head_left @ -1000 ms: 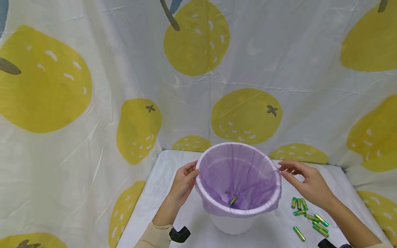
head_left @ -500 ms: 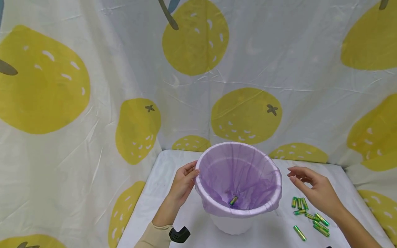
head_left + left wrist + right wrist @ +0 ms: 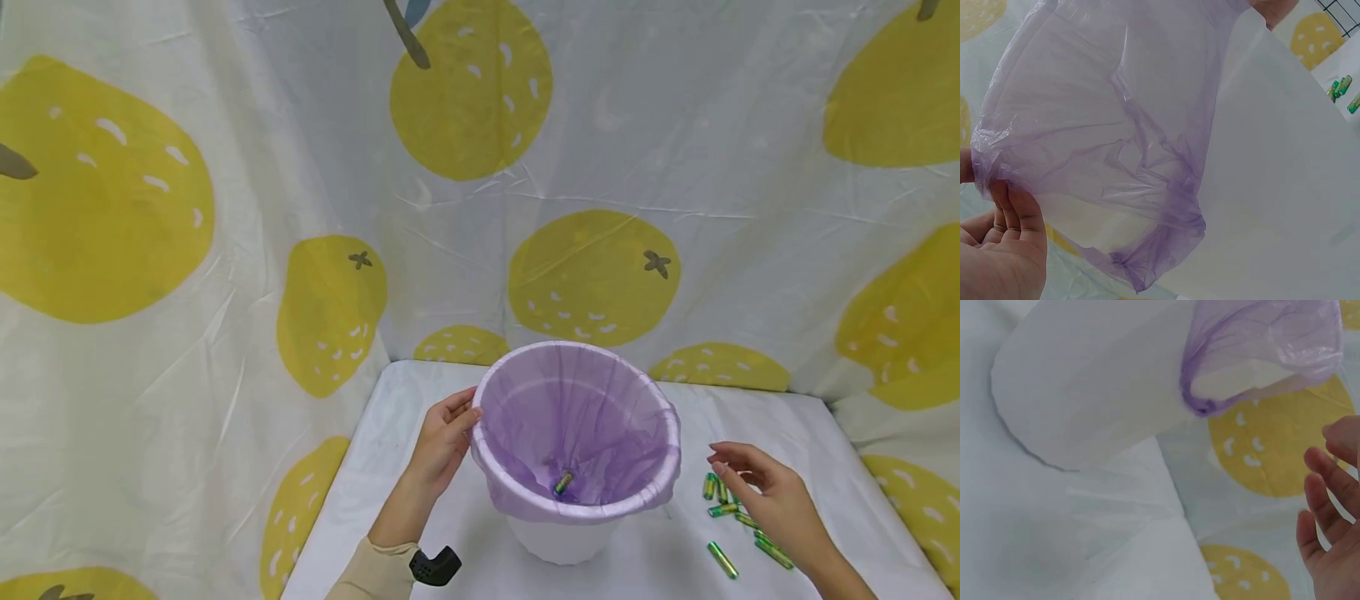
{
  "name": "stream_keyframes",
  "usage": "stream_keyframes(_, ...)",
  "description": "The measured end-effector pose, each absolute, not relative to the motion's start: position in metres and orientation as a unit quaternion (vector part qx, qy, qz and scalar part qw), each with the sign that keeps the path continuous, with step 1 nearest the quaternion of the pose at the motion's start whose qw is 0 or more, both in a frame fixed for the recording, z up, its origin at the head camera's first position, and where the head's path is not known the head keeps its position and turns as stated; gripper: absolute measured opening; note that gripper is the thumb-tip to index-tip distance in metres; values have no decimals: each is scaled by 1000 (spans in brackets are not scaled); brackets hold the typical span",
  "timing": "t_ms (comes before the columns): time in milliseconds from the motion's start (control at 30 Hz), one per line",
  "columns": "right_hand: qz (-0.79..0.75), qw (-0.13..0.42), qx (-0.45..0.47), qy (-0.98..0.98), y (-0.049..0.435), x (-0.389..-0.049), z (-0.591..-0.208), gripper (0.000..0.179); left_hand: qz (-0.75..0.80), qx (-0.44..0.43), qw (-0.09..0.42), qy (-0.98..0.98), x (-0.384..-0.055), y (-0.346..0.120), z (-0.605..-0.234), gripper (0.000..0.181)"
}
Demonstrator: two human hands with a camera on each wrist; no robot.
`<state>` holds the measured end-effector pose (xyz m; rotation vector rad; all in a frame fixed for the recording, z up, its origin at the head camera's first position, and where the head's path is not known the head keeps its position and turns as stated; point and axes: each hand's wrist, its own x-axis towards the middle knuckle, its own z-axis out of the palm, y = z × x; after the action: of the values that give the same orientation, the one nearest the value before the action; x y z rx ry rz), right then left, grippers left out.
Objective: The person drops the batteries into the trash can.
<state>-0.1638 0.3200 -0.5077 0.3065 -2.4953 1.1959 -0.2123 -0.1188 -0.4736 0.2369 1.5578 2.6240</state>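
On the white table (image 3: 652, 562), before fruit-print drapes (image 3: 450, 250), left hand (image 3: 439, 443) grips bin (image 3: 564, 543), right hand (image 3: 778, 504) relaxed.

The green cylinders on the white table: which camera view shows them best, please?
The head view: most of the green cylinders show beside the white bin, though the right hand partly hides the group. The left wrist view catches only a few at its right edge; the right wrist view shows none.

A purple-lined bin (image 3: 564, 543) stands on the white-covered desk (image 3: 757, 408), one green cylinder (image 3: 564, 482) inside — left hand (image 3: 441, 442) gripping its rim, right hand (image 3: 774, 498) beside scattered cylinders (image 3: 723, 560) toward the desk's right edge.
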Motion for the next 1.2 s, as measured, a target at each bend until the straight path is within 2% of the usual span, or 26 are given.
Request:
stream_keyframes(567, 449, 180, -29, -875, 332, -143, -591, 28, 856, 78, 37, 509, -213, -118, -476, 47)
stream_keyframes(900, 441, 109, -213, -865, 335, -144, -644, 38, 861, 72, 32, 503, -212, -118, -475, 47)
stream_keyframes(1067, 428, 76, -236, -869, 343, -146, -676, 46, 863, 73, 33, 499, -212, -118, -474, 47)
stream_keyframes(1200, 396, 26, -239, -886, 350, -144, -697, 54, 859, 73, 36, 506, -212, -118, -475, 47)
